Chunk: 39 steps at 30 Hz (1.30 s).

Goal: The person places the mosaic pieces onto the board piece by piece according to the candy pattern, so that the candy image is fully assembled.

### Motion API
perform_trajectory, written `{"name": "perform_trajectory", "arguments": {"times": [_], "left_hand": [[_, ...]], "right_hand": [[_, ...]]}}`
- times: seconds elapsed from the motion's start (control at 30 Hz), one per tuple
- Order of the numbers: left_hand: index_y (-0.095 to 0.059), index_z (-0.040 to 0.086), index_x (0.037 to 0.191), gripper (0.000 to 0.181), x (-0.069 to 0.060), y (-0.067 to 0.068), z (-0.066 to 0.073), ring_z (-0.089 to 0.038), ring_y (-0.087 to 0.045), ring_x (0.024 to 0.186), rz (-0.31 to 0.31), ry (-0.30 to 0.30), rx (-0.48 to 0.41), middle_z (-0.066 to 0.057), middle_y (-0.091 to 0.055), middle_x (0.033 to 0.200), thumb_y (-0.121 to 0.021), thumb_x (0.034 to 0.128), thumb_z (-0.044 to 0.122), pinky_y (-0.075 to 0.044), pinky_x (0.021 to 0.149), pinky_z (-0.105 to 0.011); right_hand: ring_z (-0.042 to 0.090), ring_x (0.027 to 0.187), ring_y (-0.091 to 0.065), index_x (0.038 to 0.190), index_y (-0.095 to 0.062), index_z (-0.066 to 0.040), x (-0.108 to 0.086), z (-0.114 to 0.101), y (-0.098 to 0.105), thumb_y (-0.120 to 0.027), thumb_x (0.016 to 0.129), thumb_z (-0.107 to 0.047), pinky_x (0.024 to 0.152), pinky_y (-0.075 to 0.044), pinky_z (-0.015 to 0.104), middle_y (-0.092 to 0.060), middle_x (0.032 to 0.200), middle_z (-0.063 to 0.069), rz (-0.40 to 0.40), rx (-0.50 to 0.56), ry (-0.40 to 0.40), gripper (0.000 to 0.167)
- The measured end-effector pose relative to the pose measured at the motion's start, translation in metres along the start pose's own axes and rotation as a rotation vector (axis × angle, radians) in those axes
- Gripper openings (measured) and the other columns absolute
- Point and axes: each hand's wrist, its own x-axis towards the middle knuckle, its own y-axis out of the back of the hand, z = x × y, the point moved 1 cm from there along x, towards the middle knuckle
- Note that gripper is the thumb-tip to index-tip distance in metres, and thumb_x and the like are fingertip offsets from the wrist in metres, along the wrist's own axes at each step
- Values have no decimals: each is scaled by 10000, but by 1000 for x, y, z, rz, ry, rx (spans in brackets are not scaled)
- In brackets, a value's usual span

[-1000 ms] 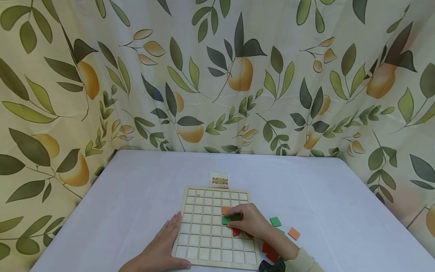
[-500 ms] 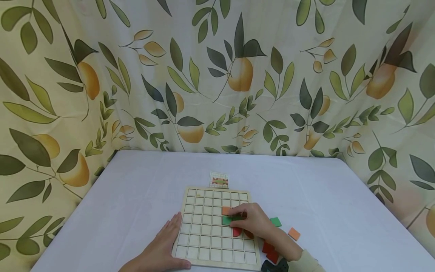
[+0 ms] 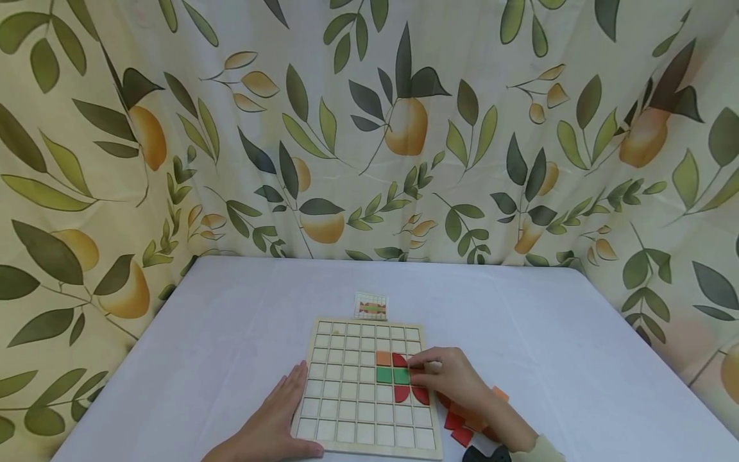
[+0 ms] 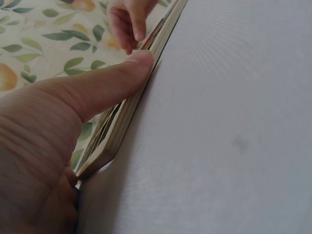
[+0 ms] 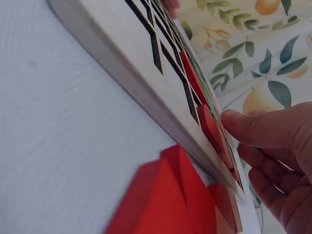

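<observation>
1. My left hand [image 3: 280, 414] rests, fingers straight, against the board [image 3: 342, 407].
2. Green, red and orange tiles [image 3: 401, 376] lie in its right half.
3. My right hand [image 3: 453, 378] bends beside them; I can't tell whether it pinches anything.
4. Loose tiles [image 3: 453, 421] lie near its right edge.

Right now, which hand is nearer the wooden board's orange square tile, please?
Right: the right hand is close, right of the tile; the left hand, farther left, touches the board.
</observation>
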Motion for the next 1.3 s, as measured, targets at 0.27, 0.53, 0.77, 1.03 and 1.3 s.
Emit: {"name": "perform_trajectory", "arguments": {"times": [0.27, 0.53, 0.77, 1.03, 1.3], "left_hand": [[-63, -62, 1440, 1265, 0, 1, 1, -324, -71, 1371, -5, 4, -5, -206, -91, 1501, -683, 618, 674, 114, 998, -82], [-82, -84, 1429, 1252, -2, 2, 0, -334, -90, 1365, 21, -29, 20, -220, -109, 1492, -688, 627, 662, 98, 1011, -92], [-87, -97, 1423, 1250, -3, 2, 1, -343, -88, 1363, 23, -37, 10, -231, -107, 1488, -695, 627, 651, 99, 1013, -96], [-72, -83, 1430, 1262, -1, 0, -1, -336, -80, 1367, 11, -27, 7, -223, -99, 1494, -686, 622, 667, 108, 1010, -95], [-70, -91, 1426, 1255, -1, 2, 1, -345, -78, 1365, 15, -33, -3, -232, -97, 1490, -689, 630, 656, 106, 1014, -101]], "right_hand": [[234, 1031, -557, 940, -735, -192, -5, 2, 9, -769, 747, -240, 856, -475, 460, -670, 965, -46, 54, -17, -95, 202], [224, 998, -563, 908, -736, -179, -10, 7, 16, -794, 714, -185, 786, -519, 388, -662, 992, -6, 115, -62, -194, 202], [191, 908, -585, 919, -733, -154, -15, 14, 23, -798, 706, -213, 728, -532, 311, -675, 943, -24, 95, -102, -149, 231], [187, 917, -581, 939, -733, -155, -19, 18, 27, -783, 725, -256, 757, -521, 315, -677, 935, -49, 39, -118, -111, 242], [192, 910, -581, 958, -727, -135, -21, 19, 31, -759, 758, -223, 775, -519, 352, -675, 949, -31, -12, -100, -87, 221]]}}
